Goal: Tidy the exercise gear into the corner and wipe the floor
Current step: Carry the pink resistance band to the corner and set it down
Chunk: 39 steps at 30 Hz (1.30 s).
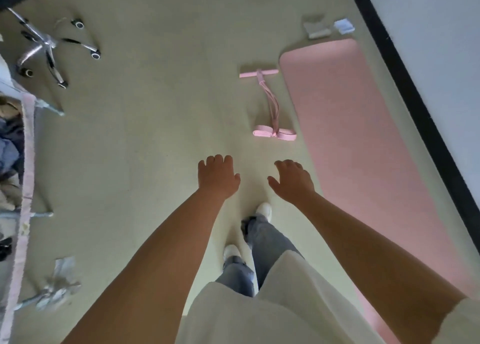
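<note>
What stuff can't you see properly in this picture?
- Head view: pink mat, near end hidden behind the right arm.
- Small pale items beyond the mat: too blurred to identify.
- Chair base: seat cut off by the top edge.
- Left hand, right hand: palms face away.

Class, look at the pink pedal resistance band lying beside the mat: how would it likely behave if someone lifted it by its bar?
The pedal resistance band would probably dangle: its thin tubes already curve loosely on the floor. The foot loops look like soft straps, so they would likely sag. It seems light for its length, being slim throughout.

Pink mat (358, 136) lies unrolled flat; pink pedal puller (270, 105) lies just beside it.
</note>
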Motion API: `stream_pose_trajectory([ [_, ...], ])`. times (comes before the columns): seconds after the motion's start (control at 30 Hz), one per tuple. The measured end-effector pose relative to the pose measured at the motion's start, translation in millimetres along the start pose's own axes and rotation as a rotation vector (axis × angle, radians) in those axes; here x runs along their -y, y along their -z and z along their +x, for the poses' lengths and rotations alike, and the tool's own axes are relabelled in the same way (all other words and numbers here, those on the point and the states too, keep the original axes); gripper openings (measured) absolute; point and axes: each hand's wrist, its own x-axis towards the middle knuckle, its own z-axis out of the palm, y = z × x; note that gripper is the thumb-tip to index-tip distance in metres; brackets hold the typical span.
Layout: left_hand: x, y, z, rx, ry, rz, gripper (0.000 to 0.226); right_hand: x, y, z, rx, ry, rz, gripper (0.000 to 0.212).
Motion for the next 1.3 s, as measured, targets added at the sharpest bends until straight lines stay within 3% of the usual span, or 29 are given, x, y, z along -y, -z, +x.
stream_pose_trajectory([
  [0.33,-36.1,124.9,258.3,0.050,-0.186,0.154,0.043,-31.2,123.0,227.7,-0.017,-0.185,0.158,0.051],
  [0.67,-59.2,244.6,460.8,0.071,-0.402,0.307,0.044,-54.8,242.8,381.9,-0.035,-0.426,0.274,0.047],
  [0.97,-86.3,335.7,657.7,0.012,-0.788,0.612,0.042,-47.2,274.3,499.3,-0.080,-0.908,0.595,0.045],
  [1.13,-100.5,320.7,712.9,0.089,-0.864,0.757,0.041,-36.1,255.6,538.8,-0.077,-1.018,0.761,0.045],
  [1.3,-110.9,247.1,744.9,0.174,-0.935,0.827,0.042,-45.3,189.1,575.9,-0.049,-1.096,0.859,0.042],
])
